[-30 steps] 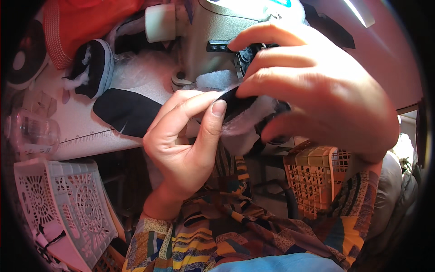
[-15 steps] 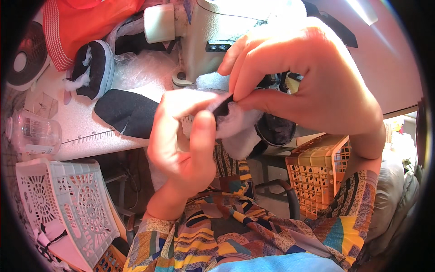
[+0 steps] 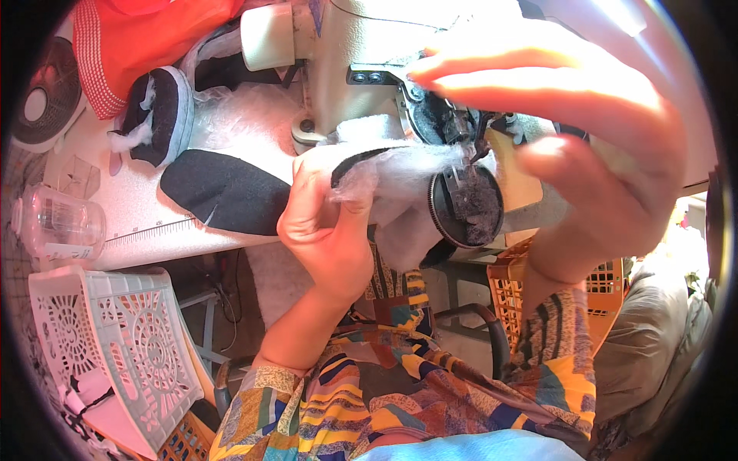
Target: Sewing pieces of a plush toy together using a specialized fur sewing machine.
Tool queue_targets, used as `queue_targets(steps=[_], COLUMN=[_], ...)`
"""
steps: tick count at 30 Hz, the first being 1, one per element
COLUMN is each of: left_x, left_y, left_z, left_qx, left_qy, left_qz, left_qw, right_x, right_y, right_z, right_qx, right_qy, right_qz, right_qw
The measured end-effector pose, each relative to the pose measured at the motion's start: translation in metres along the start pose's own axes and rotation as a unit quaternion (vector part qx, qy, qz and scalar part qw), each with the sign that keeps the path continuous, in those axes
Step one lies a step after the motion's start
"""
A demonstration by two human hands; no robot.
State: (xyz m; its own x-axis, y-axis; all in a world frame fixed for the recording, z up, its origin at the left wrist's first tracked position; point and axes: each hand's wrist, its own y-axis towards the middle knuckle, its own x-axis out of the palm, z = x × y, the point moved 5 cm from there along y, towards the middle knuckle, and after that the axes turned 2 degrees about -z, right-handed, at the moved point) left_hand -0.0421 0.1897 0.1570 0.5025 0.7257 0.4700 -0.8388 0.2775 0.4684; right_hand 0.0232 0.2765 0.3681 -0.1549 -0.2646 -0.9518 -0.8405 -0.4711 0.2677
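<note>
Between the thumb and fingers of my left hand is a black fabric piece with white fleece lining. Its white fluff stretches right to the working parts of a cream sewing machine. Just below those parts is a round toothed wheel coated with dark lint. My right hand hovers at the right of the machine head, fingers stretched out and thumb apart, with nothing visible in it. A black sole-shaped piece lies on the table directly left of my left hand.
A black shoe with a pale sole and a red bag are at the upper left. A clear jar lies near the table's left edge. Below are a white openwork basket and, to the right, an orange basket.
My right hand has let go of the fleece-lined piece and moved right, its fingers opening. The left hand has shifted slightly right, still gripping the piece, whose fluff now meets the machine parts.
</note>
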Motion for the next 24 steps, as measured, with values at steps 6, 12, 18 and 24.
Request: queue_targets(steps=[6,12,18,24], left_x=[0.005,0.016,0.037,0.042], left_y=[-0.005,-0.003,-0.001,0.001], left_z=[0.003,0.003,-0.004,-0.003], left_qx=[-0.003,0.068,0.068,0.049], left_qy=[-0.031,0.026,0.116,0.152], left_qz=[0.087,0.071,0.009,-0.026], left_qw=[0.996,0.995,0.991,0.987], right_x=[-0.005,0.01,0.021,0.038], right_y=[-0.083,-0.115,-0.142,-0.144], right_z=[0.011,0.012,0.022,0.027], right_qx=[0.014,0.06,0.103,0.13], right_qy=[0.07,0.157,0.198,0.205], right_qz=[0.152,0.25,0.38,0.482], right_qw=[0.986,0.954,0.898,0.842])
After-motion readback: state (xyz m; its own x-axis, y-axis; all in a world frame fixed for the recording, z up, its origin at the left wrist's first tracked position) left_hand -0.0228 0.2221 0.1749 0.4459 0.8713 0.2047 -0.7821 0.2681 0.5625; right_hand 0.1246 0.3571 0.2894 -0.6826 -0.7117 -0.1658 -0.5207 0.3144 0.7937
